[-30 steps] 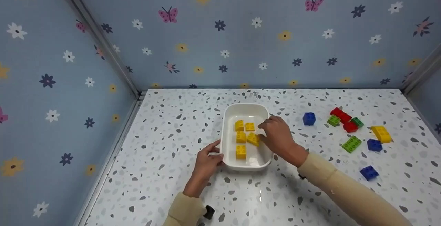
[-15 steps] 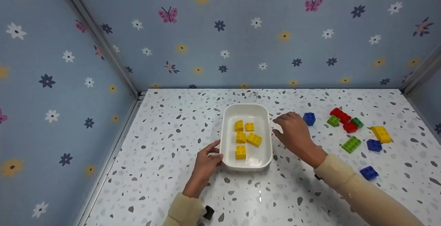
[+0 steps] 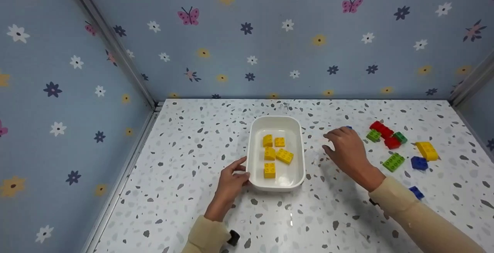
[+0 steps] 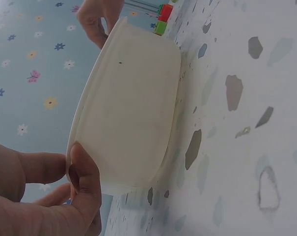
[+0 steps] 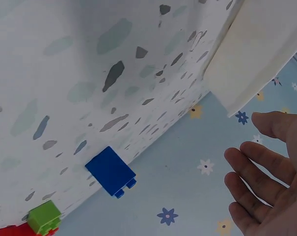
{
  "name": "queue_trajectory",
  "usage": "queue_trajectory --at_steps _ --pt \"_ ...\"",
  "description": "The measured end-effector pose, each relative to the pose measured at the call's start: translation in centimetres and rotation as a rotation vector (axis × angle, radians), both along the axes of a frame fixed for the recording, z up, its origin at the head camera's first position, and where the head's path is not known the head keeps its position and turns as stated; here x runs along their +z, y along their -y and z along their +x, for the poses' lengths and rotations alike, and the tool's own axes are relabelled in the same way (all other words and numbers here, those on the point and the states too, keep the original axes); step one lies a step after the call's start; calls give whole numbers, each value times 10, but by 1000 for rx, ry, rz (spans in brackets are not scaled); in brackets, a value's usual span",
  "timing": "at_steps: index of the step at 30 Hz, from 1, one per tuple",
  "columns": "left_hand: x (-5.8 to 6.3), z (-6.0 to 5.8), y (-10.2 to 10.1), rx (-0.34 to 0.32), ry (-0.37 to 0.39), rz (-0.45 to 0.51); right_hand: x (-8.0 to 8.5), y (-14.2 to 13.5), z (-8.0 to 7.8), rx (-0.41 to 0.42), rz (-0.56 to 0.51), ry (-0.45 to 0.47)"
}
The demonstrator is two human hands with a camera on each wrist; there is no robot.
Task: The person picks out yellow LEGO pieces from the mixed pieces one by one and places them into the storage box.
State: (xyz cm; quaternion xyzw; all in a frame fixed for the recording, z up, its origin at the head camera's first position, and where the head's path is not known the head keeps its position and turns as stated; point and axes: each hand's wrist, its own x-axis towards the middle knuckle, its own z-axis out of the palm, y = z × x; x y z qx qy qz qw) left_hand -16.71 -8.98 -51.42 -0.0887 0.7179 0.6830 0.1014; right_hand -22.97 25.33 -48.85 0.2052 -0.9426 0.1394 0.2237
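A white plastic tub stands on the speckled table with several yellow building bricks inside. At its near left side, my left hand pinches the rim between thumb and fingers, which the left wrist view shows closely on the tub's wall. My right hand hovers to the right of the tub, fingers relaxed and holding nothing. Most of a blue brick is hidden behind that hand in the head view; the right wrist view shows the blue brick whole, apart from the fingers.
Farther right lie red bricks, a lime brick, a small dark green brick, a yellow piece and a blue brick. Another blue brick is partly covered by the right sleeve. Flowered panels border the table.
My right hand has let go of a yellow brick in the tub and moved out to the right, over the blue brick. My left hand stays on the rim.
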Motion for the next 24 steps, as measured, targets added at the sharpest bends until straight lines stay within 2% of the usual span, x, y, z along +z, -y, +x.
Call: queue_trajectory --at_steps 7,19,24 --pt "4 1 -1 4 25 -20 -1 -23 1 -36 -22 -12" --pt "2 -2 -1 9 42 -32 0 -67 7 -198 -23 72" --pt "0 -3 0 0 28 -9 1 -88 8 -220 -48 27"
